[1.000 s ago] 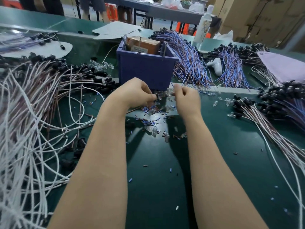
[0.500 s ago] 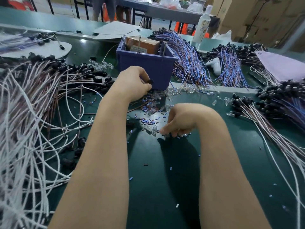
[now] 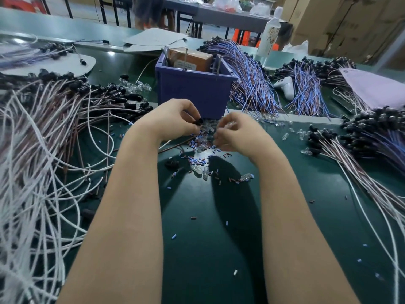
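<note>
1. Nearest to the camera, the green table (image 3: 203, 260) carries a few tiny cut pieces, blue, white and red, lying well apart.
2. On the left side, a big tangle of white wires (image 3: 32, 183) spreads over the table, mixed with some brown ones.
3. A little farther away, some loose clear bulbs (image 3: 198, 170) lie on the table near a denser heap of blue and red pieces (image 3: 201, 141), which lies just below the two hands.
4. The left hand (image 3: 173, 121) has its fingers curled. Thumb and forefinger pinch a small black socket (image 3: 199, 121), which is held above the heap.
5. The right hand (image 3: 238, 137) also has curled fingers, and its fingertips pinch a small clear bulb (image 3: 229, 125). The bulb is near the socket, and I cannot tell whether they touch.
6. On the right side lie wires with black caps (image 3: 361, 132).
7. Just behind the hands stands a blue bin (image 3: 197, 91) with a brown box (image 3: 190, 59) inside.
8. To the right of the bin lies a bundle of blue and brown wires (image 3: 252, 84). Farther back stands a white bottle (image 3: 270, 34).
</note>
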`<state>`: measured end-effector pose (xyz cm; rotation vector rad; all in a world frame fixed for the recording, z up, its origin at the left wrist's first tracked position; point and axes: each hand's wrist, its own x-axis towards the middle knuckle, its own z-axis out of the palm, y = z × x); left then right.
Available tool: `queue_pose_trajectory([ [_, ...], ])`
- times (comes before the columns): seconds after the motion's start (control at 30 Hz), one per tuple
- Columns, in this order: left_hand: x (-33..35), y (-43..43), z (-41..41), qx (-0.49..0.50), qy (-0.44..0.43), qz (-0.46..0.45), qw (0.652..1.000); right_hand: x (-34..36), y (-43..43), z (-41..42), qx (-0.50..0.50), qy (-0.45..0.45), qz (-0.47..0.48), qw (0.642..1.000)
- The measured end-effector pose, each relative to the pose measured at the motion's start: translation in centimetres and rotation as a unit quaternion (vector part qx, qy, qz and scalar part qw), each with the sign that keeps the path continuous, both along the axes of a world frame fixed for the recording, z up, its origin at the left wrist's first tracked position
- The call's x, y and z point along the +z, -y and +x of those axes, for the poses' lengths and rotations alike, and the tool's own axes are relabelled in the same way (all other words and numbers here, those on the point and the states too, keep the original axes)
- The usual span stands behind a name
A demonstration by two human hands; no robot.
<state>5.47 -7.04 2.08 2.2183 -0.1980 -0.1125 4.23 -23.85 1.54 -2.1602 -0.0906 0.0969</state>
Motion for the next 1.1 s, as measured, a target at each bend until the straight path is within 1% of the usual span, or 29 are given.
queue_pose_trajectory([
  [0.03,0.0,0.0,0.0,-0.003,-0.002,0.001,1.0,0.0,0.0,0.1,-0.008,0.017,0.072,0.997],
  [0.07,0.0,0.0,0.0,-0.006,-0.002,0.001,1.0,0.0,0.0,0.2,-0.009,0.042,0.106,0.993],
  [0.13,0.0,0.1,0.0,-0.01,-0.001,-0.003,1.0,0.0,-0.1,0.5,-0.006,0.081,0.121,0.989],
  [0.2,0.0,0.1,0.0,-0.016,0.002,-0.007,1.0,0.0,-0.2,0.6,-0.005,0.095,0.124,0.988],
  [0.27,0.0,0.3,-0.1,-0.024,0.005,-0.01,1.0,0.0,-0.2,0.6,-0.009,0.107,0.104,0.989],
  [0.43,0.1,0.6,-0.2,-0.04,0.01,-0.002,0.999,0.0,-0.3,0.6,-0.022,0.162,0.0,0.987],
  [0.6,0.1,0.9,-0.1,-0.042,0.027,0.023,0.998,0.0,-0.6,0.5,-0.021,0.203,-0.051,0.978],
  [0.73,0.0,0.8,-0.3,-0.05,0.032,0.005,0.998,0.0,-0.5,0.5,-0.022,0.206,-0.028,0.978],
  [0.87,0.0,0.7,-0.3,-0.055,0.039,-0.006,0.998,0.1,-0.3,0.6,-0.029,0.215,-0.027,0.976],
  [1.0,-0.2,1.0,-0.2,-0.06,0.036,0.011,0.998,0.0,-0.4,0.6,-0.026,0.206,-0.042,0.977],
  [1.1,-0.3,1.0,-0.1,-0.06,0.051,0.026,0.997,0.0,-0.5,0.5,-0.023,0.199,-0.038,0.979],
])
